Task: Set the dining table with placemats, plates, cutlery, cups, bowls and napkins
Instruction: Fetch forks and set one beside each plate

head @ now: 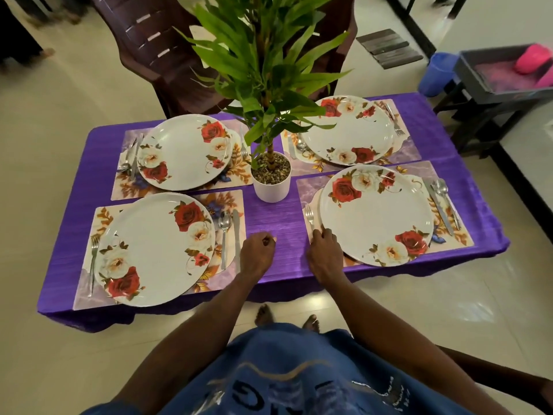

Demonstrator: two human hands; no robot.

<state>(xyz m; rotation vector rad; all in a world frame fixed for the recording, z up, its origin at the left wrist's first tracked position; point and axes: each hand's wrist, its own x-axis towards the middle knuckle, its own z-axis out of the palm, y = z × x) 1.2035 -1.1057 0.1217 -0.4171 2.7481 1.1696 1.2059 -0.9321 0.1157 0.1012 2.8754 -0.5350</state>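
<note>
Two hands: I see my right hand pinching the fork handle beside the near-right plate; my left hand is curled, holding nothing.
Table: four floral plates on placemats, cutlery alongside.
Centre: potted plant.

Glossy pale tiled floor; dark brown chair behind.

Garment: a blue top is worn, reaching down over the lap.
Print: pale, gold-toned wavy lines and whitish lettering are seen on its front; the words cannot be read.
Arms: no sleeves are seen.
Feet: no shoes are worn.
</note>
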